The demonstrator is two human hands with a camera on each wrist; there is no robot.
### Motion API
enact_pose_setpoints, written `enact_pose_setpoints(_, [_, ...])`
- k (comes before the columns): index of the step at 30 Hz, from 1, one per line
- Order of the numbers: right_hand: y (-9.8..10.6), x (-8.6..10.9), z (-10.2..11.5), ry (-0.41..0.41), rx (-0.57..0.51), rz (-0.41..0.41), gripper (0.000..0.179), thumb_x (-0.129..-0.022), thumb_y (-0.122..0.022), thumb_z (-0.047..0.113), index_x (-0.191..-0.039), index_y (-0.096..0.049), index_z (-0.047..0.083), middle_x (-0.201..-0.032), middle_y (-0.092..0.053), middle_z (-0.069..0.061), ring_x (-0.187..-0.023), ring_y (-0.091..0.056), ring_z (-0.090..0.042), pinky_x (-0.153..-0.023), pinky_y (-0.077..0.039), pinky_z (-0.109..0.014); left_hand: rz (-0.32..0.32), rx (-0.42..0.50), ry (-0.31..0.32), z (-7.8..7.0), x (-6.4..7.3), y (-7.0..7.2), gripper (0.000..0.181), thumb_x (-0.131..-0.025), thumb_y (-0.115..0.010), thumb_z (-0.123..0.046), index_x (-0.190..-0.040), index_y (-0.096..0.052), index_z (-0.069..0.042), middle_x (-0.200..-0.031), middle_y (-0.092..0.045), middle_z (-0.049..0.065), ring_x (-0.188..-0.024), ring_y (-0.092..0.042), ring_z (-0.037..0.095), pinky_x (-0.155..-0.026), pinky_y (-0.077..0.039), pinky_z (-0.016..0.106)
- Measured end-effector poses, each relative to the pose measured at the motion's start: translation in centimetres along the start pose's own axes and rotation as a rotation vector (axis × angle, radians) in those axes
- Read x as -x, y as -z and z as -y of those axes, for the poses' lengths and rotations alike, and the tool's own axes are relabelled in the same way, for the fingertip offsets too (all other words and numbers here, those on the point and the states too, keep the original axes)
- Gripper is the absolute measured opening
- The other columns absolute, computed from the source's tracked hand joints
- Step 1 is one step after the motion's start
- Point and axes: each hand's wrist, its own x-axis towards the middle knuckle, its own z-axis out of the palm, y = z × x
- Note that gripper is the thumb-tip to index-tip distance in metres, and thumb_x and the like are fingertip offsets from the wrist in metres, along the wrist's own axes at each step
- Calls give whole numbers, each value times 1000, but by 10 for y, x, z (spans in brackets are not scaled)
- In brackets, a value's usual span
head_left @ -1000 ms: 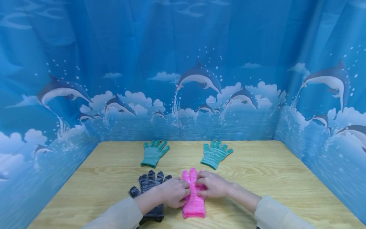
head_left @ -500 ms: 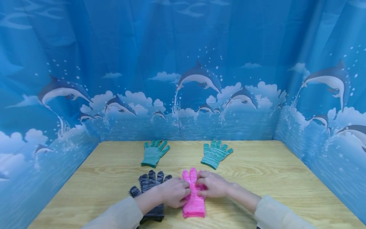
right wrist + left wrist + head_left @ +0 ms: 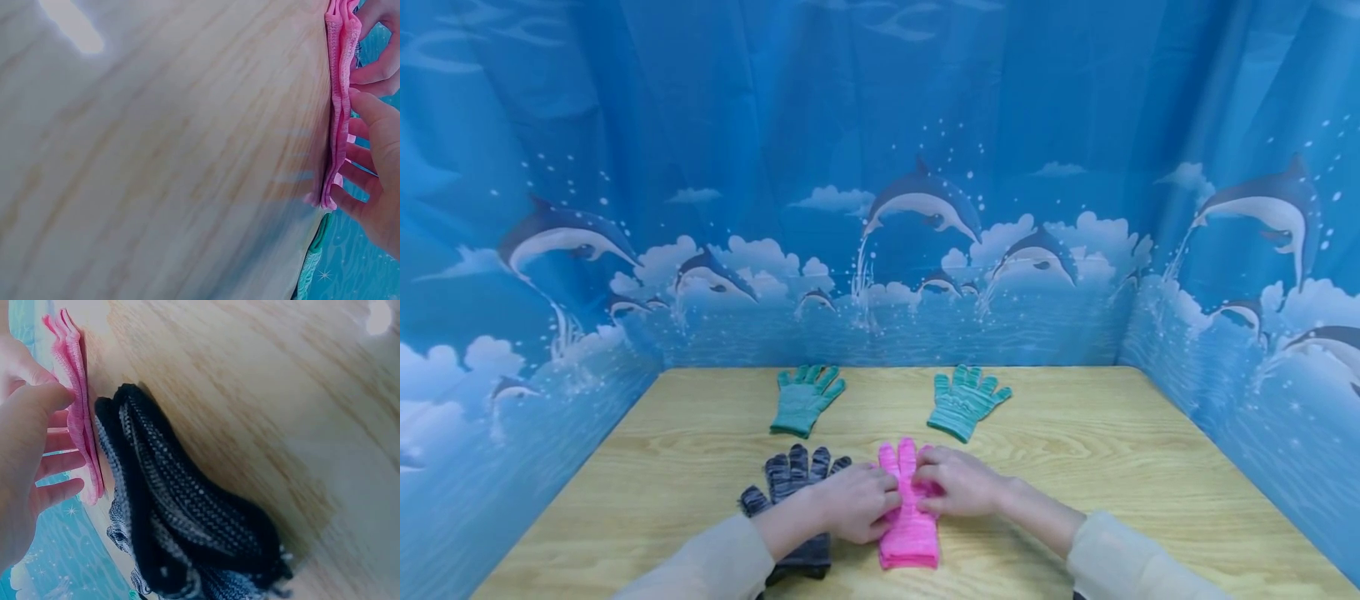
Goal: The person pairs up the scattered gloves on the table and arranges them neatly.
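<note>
A pink knitted glove (image 3: pixel 910 533) lies on the table between my hands, fingers pointing away and cuff toward me. Its edge shows stacked layers in the right wrist view. My left hand (image 3: pixel 856 502) rests on its left side with bent, relaxed fingers; the thumb (image 3: pixel 53 397) sits at the glove's edge. From the other side, my right hand (image 3: pixel 961 483) touches the upper right part, fingers spread over the fabric. Both hands hide parts of the pink glove. Under my left forearm lies a dark grey and black glove (image 3: pixel 787 477), partly covered.
Two green knitted gloves lie spread out farther back, a left one (image 3: pixel 803 402) and a right one (image 3: pixel 966 404). The wood-grain table (image 3: pixel 1112 442) ends at a blue dolphin-print curtain (image 3: pixel 760 167) that encloses the back and sides.
</note>
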Motion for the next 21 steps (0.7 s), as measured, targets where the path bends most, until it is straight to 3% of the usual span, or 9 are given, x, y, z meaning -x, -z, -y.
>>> enact_pose_setpoints(13, [0,0,-1,28,-2,-17,29,-83,-66,33,-104,-67,12,-106,-56,0,-100,-52,-13,-90,-42,-28,14,41,4,3,0,-1,13,-86,-61,-36,-91,-60,-24,-78,-47,-13,-72,-45,1,-75,-44,22])
enact_pose_setpoints(21, [0,0,-3,50,7,-23,30,-83,-66,34,-104,-67,12,-107,-56,0,-99,-52,-12,-89,-43,-27,25,49,9,3,-1,-1,13,-86,-61,-37,-91,-59,-25,-79,-46,-14,-71,-43,1,-71,-43,20])
